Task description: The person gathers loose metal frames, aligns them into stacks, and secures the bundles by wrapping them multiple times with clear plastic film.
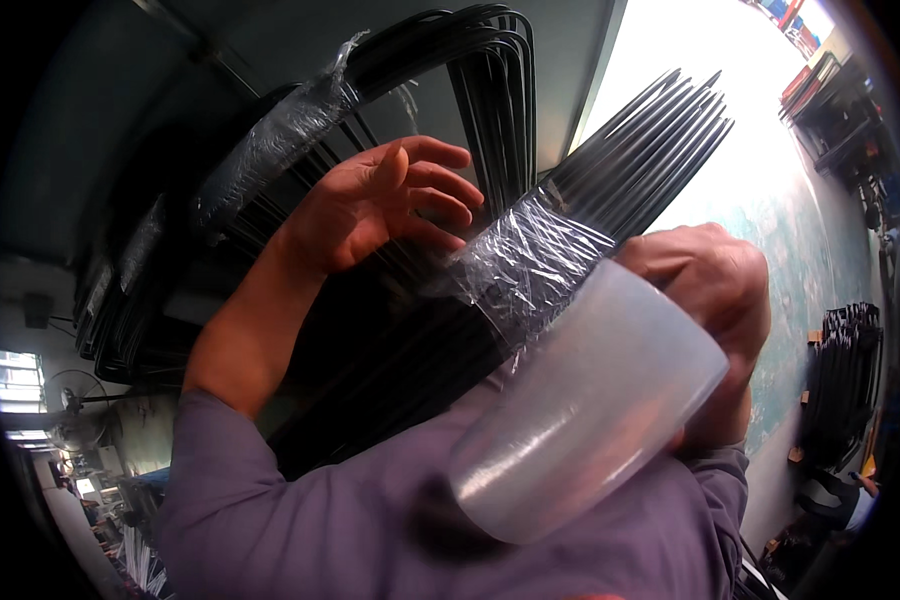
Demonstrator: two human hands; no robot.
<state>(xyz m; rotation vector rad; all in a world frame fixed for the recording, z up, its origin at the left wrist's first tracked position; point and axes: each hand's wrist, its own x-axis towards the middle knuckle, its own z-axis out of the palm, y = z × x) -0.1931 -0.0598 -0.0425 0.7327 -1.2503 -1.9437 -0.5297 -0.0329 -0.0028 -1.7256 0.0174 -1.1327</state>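
Observation:
A bundle of long black strips (645, 150) slants across the middle, with a band of clear stretch film (535, 262) wound around it. My right hand (705, 290), on the right of the bundle, is closed at a thick roll of clear stretch film (595, 405). The roll tilts in front of my chest, slightly blurred, and hides part of my hand and forearm. My left hand (395, 200) is raised on the bundle's left side, fingers apart and loosely curved, with nothing in them. Its fingertips are near the wrapped band; whether they touch it I cannot tell.
Behind my left hand, more black bent strips (495, 110) form a stack, partly wrapped in clear film (270, 150). Dark bundles (845, 385) stand along the right side beside the pale floor (785, 300). A fan (75, 415) is at the far left.

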